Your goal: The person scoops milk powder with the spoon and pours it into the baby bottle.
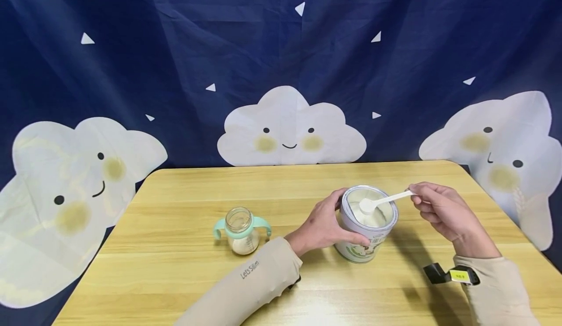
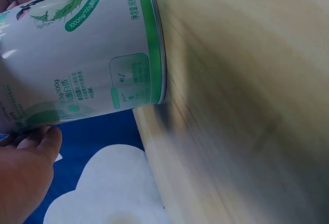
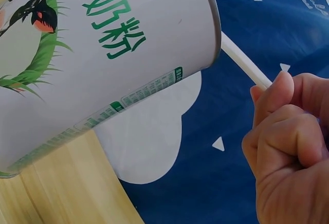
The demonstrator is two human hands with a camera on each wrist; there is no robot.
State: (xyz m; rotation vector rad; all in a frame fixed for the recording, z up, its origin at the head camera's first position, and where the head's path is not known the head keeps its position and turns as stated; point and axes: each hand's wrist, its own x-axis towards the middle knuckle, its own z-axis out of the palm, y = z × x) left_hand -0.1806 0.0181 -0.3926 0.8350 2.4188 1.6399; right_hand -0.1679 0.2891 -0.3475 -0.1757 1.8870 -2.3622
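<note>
I judge the scoop (image 1: 368, 206) light and stiff, best held where right hand (image 1: 443, 210) pinches its handle (image 1: 394, 197); left hand (image 1: 322, 223) grips tin (image 1: 378, 231).

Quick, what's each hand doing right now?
Left hand: holding the side of the open can.
Right hand: pinching the end of the white scoop's handle.
</note>
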